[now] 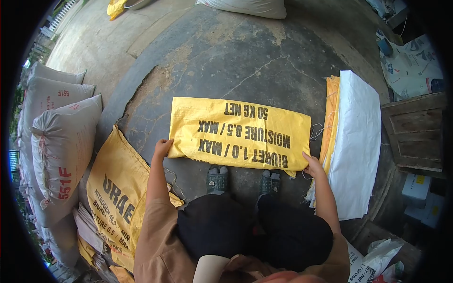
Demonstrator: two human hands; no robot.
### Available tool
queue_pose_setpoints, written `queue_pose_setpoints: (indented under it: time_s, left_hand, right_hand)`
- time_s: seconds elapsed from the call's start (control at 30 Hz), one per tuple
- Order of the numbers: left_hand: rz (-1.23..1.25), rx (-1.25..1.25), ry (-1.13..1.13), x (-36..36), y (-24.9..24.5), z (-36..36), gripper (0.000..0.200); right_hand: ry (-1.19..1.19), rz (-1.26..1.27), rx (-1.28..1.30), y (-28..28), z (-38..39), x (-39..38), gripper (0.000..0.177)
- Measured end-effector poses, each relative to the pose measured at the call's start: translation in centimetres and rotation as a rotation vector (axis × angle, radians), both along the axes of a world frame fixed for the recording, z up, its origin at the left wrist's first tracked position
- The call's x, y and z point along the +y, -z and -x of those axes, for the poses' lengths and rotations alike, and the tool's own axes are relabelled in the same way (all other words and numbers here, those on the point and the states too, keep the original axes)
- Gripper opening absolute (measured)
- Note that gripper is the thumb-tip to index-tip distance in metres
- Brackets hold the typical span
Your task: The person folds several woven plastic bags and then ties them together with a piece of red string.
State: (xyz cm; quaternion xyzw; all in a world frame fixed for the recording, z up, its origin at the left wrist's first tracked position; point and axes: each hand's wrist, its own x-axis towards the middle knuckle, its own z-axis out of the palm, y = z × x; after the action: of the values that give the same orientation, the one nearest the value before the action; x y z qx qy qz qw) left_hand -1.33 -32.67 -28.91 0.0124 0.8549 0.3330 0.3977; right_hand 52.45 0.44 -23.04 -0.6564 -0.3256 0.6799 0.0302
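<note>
A yellow woven sack (240,134) with black print lies folded in front of my feet, its lettering upside down to me. My left hand (163,148) grips its near left corner, fingers closed on the edge. At the near right corner my right hand (313,166) pinches the fabric. Beside my right hand rests a stack of folded sacks, with yellow ones (330,120) under a white one (355,146). Another yellow sack (113,188), printed "URAE", is spread on the floor left of my left arm.
Full white sacks (66,141) are piled along the left side. Another full sack (245,6) lies at the far edge. On the right are a wooden panel (413,134), a printed white bag (415,66) and white boxes (416,187). The concrete floor (226,61) is cracked.
</note>
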Motion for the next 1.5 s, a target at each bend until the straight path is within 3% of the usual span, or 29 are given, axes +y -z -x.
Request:
queue_pose_setpoints:
  time_s: [0.07, 0.13, 0.2, 0.23, 0.3, 0.47, 0.53, 0.6, 0.67, 0.8, 0.97, 1.03, 1.07, 1.1, 1.2, 1.3, 1.4, 1.43, 1.5]
  left_hand:
    - [-0.084, -0.088, -0.015, 0.5, -1.0, -0.6, 0.035]
    - [-0.27, -0.242, -0.083, 0.5, 0.3, -0.6, 0.038]
    - [-0.295, -0.238, -0.083, 0.8, 0.3, -1.0, 0.039]
    - [-0.322, -0.232, -0.092, 0.9, 0.0, -1.1, 0.04]
    - [-0.337, -0.179, -0.094, 1.2, -0.7, -1.2, 0.037]
    - [-0.431, -0.012, -0.052, 1.9, -1.5, -0.7, 0.028]
    - [-0.386, 0.178, -0.038, 2.5, -1.9, -0.4, 0.024]
    - [-0.42, 0.216, 0.011, 3.1, -2.0, 0.7, 0.023]
    - [-0.467, 0.265, 0.067, 5.8, -3.4, 1.3, 0.023]
    - [-0.655, 0.247, 0.199, 13.6, -12.4, 0.0, 0.022]
    - [-0.873, 0.291, 0.362, 28.0, -27.7, -5.3, 0.026]
    - [-1.048, 0.287, 0.416, 34.0, -35.6, -9.8, 0.035]
    - [-1.249, 0.142, 0.473, 36.6, -38.6, -12.4, 0.047]
    - [-1.268, 0.2, 0.407, 38.2, -41.7, -15.2, 0.052]
    - [-1.261, 0.431, 0.372, 42.5, -44.4, -21.2, 0.063]
    - [-1.114, 0.49, 0.763, 42.1, -39.7, -27.8, 0.056]
    - [-0.64, 0.596, 1.228, 39.0, -31.0, -32.2, 0.062]
    - [-0.515, 0.632, 1.486, 37.8, -28.7, -32.7, 0.064]
    - [-0.034, 0.669, 1.939, 34.9, -28.6, -34.2, 0.062]
  right_hand:
    - [-0.179, 0.013, -0.09, -0.3, 0.4, -0.8, 0.046]
    - [-0.212, -0.011, -0.177, 1.4, 0.4, -1.0, 0.043]
    - [-0.352, -0.244, 0.148, 2.5, 0.6, -1.6, 0.043]
    - [-0.34, -0.246, 0.146, 2.1, 0.8, -1.7, 0.043]
    - [-0.047, -0.146, 0.218, 0.5, 2.0, -1.8, 0.041]
    - [0.099, 0.056, 0.372, -3.1, 3.7, -0.6, 0.038]
    - [0.133, 0.126, 0.357, -3.8, 4.2, 0.2, 0.037]
    - [0.121, 0.006, 0.326, -6.1, 5.1, 0.3, 0.037]
    - [0.083, -0.301, 0.379, -10.5, 5.2, 0.2, 0.038]
    - [0.108, -0.519, 0.469, -17.7, 0.1, 0.7, 0.043]
    - [0.567, -0.782, 0.443, -24.0, -8.6, -5.5, 0.041]
    - [0.676, -0.835, 0.447, -24.7, -11.6, -7.9, 0.04]
    - [0.787, -0.885, 0.436, -24.6, -12.9, -9.1, 0.039]
    - [0.894, -0.934, 0.419, -24.6, -13.9, -10.2, 0.039]
    - [1.142, -0.924, 0.448, -21.6, -15.8, -12.6, 0.039]
    - [1.15, -0.918, 0.398, -16.6, -16.0, -13.8, 0.041]
    - [1.104, -0.889, 0.221, -12.4, -16.3, -13.6, 0.039]
    - [1.082, -0.876, 0.107, -11.7, -16.4, -13.6, 0.037]
    - [1.006, -0.868, 0.013, -11.4, -16.8, -13.8, 0.034]
